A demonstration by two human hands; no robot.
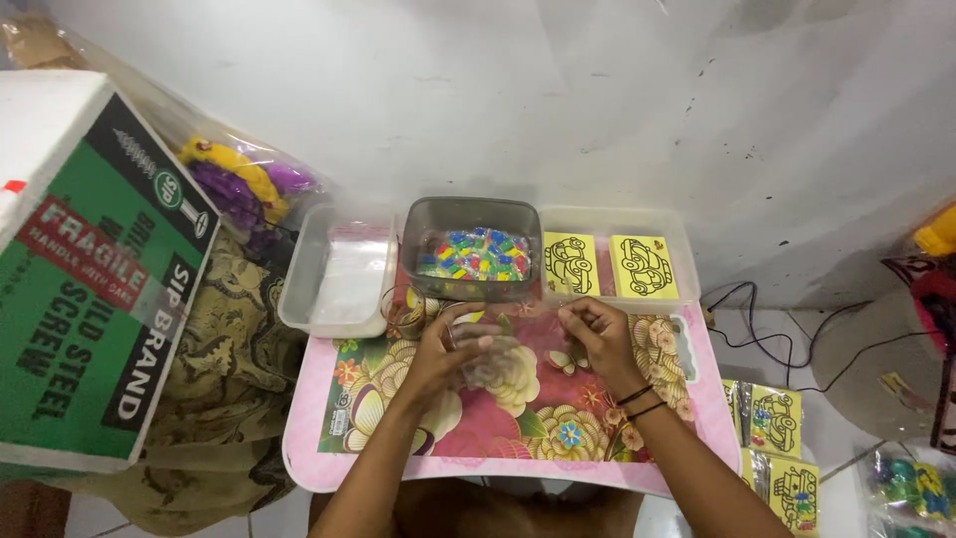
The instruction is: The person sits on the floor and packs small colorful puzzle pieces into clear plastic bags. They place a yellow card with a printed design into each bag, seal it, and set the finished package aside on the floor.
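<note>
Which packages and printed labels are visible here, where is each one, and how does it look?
Cardboard box: far left, tilted, green side with a red and black label.
Yellow cards: two in the clear tray behind the table, black car outlines.
Packed yellow cards: on the floor at right, in clear sleeves.
Clear bags: stacked in the left tray.
Clear bag: held between the left hand and right hand.

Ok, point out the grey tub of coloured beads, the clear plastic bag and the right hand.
grey plastic tub of coloured beads [423,224], head view, its left wall.
clear plastic bag [488,361], head view, its middle.
right hand [597,334], head view, back of hand.
</note>
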